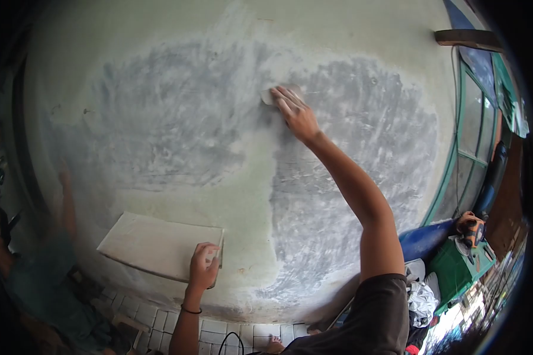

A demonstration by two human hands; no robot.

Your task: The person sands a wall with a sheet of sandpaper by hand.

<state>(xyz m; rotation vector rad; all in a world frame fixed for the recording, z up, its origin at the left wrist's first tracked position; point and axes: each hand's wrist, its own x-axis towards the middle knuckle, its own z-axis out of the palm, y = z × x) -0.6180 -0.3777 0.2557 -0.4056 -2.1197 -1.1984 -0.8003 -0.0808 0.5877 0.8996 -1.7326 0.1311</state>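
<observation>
At the upper right a wooden beam (469,39) juts in above a green-framed window (471,157). Lower down, a blue container (425,241) sits beside a green box (456,273), with an orange and black tool (472,233) at its top. A crumpled white cloth (421,303) lies near the box. Pale paving blocks (266,330) line the ground, and another person (44,284) stands in shadow at the left

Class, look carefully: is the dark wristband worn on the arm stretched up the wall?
No: the dark wristband circles the wrist of the left hand, while the right hand is up at the wall.
</observation>
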